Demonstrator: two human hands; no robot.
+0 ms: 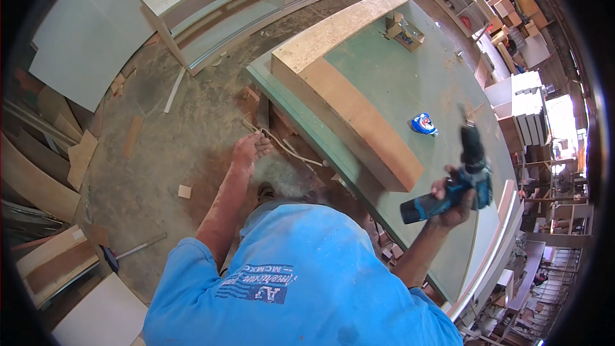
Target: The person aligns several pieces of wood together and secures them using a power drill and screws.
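My right hand (453, 210) is wrapped round the grip of a black and teal cordless drill (475, 170), held above the right side of a green-topped workbench (397, 77). The drill's chuck end points away from me and is slightly blurred. My left hand (251, 150) hangs beside the bench's left edge with its fingers curled in; whether something small is in them I cannot make out. Close to those fingers runs a pale cable (291, 148). A long wooden piece (359, 125) with thick sides lies along the bench between my hands.
On the bench are a blue packet (423, 123) and a small open cardboard box (405, 32). White cabinet frames (230, 32) stand at the far left, with a large white panel (96, 32) beside them. Wood offcuts (132, 136) lie on the dusty floor; stacked boards line the left.
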